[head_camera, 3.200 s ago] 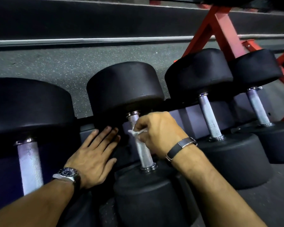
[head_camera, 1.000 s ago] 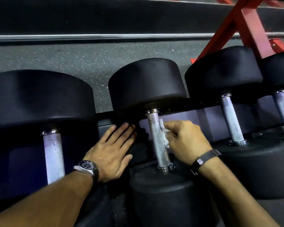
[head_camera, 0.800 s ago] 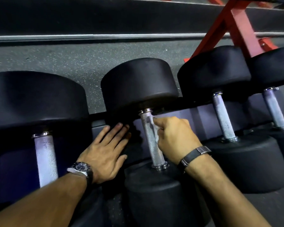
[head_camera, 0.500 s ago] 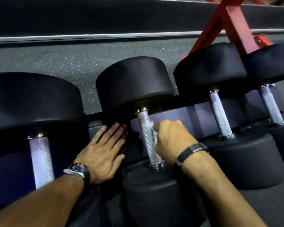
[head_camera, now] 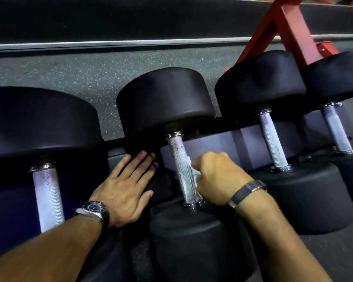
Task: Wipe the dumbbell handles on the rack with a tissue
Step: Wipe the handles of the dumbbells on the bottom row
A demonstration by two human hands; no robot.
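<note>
Far left: black rubber-headed dumbbell with knurled steel handle (head_camera: 48, 198) lying in the dark metal rack (head_camera: 251, 137), untouched by either hand. Left hand (head_camera: 126, 188) lies flat, fingers straight and close together, palm down on the rack between the first and second dumbbells; black-faced wristwatch (head_camera: 93, 208) on that wrist, dial text too small to read. Middle dumbbell's knurled steel handle (head_camera: 182, 169) has the thin white crumpled tissue (head_camera: 194, 173) pressed to its right side by the right hand (head_camera: 218, 178), fingers curled round it; dark wristband (head_camera: 245, 192) behind. Two more black dumbbells with steel handles (head_camera: 272, 139) (head_camera: 335, 129) to the right, red steel frame (head_camera: 283, 27) behind.

Handling, judged: tissue is light, soft and tears easily on rough knurling, so bunch it and pinch it thick. The handle is stiff and grippy, not slippery. Dumbbells look heavy and unlikely to roll in the cradles. Take hold mid-handle, wrap the tissue round it.

No brand, weight marks or writing readable anywhere.
</note>
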